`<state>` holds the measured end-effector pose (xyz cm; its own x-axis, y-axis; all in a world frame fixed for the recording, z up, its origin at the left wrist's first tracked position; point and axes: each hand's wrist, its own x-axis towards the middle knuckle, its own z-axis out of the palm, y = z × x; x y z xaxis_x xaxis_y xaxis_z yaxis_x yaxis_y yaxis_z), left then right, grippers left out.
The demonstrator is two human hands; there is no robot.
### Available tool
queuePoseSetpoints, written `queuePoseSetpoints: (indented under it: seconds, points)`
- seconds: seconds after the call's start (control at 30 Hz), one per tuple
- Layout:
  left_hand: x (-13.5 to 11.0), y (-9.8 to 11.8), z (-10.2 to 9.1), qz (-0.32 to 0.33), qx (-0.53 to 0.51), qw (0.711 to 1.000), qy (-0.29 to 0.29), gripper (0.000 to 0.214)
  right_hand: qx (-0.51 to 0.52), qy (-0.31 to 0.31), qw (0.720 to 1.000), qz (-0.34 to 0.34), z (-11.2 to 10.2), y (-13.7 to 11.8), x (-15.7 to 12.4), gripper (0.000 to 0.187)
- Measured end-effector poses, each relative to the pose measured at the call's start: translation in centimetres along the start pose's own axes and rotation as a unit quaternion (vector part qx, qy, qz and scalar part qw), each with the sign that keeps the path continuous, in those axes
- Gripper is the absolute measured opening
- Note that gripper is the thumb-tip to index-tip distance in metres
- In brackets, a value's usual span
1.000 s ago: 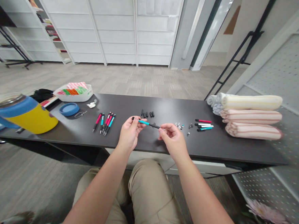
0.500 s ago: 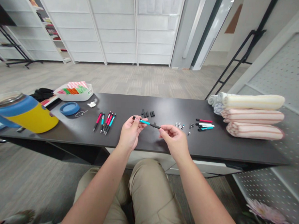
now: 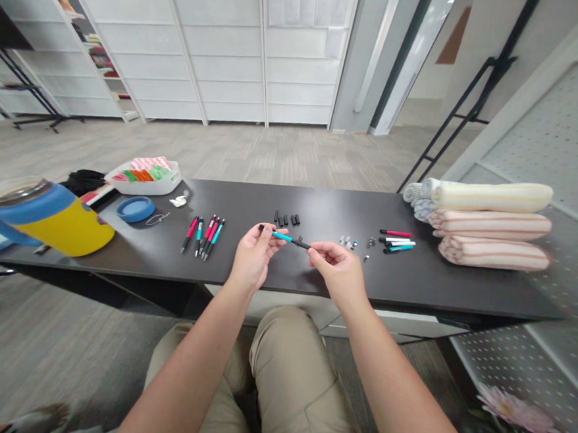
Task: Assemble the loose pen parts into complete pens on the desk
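My left hand point(image 3: 254, 257) and my right hand point(image 3: 339, 269) hold a slim pen point(image 3: 283, 237) level above the black tabletop point(image 3: 413, 281). Its barrel is teal and black, and its right end is black. My left fingers pinch the teal section, while my right fingertips pinch the black end. Several assembled pens point(image 3: 202, 237) lie to the left of my hands. Small black pen parts point(image 3: 286, 219) sit beyond the held pen. To the right lie tiny metal and clear parts point(image 3: 349, 243) and several pen barrels point(image 3: 395, 241).
A blue and yellow tumbler point(image 3: 46, 219) stands at the table's left end, near a blue lid point(image 3: 136, 209) and a white tray point(image 3: 143, 180) of colourful items. Folded striped towels point(image 3: 491, 224) are stacked at the right end. My khaki-clad knees are below the table edge.
My hands and the pen have shifted only slightly. The pen remains held between both hands, and the whole view has drifted a little.
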<state>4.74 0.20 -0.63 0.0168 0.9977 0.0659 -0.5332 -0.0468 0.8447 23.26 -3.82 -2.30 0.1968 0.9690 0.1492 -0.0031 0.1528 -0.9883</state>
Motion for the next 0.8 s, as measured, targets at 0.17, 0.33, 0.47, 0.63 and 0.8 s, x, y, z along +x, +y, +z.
queuePoseSetpoints:
  seconds: [0.17,0.33,0.47,0.63,0.8]
  points:
    - [-0.03,-0.01,-0.07,-0.001,0.001,1.000,-0.011,0.037,-0.003,0.003,1.000,-0.001,0.04,-0.08,-0.03,0.036]
    - [-0.16,0.12,0.07,-0.004,0.006,1.000,-0.014,0.037,-0.002,0.002,1.000,-0.001,0.10,-0.10,-0.06,0.037]
    - [-0.18,0.16,0.12,-0.008,0.006,1.000,-0.017,0.038,-0.002,0.004,1.000,0.000,0.11,-0.39,-0.11,0.036]
    - [-0.18,0.15,0.11,-0.009,0.010,1.000,-0.019,0.038,-0.006,0.005,1.000,0.001,0.10,-0.58,-0.13,0.038]
    - [-0.22,0.16,0.10,-0.010,0.012,1.000,-0.024,0.038,0.007,0.008,1.000,0.001,0.13,-0.24,-0.10,0.038]
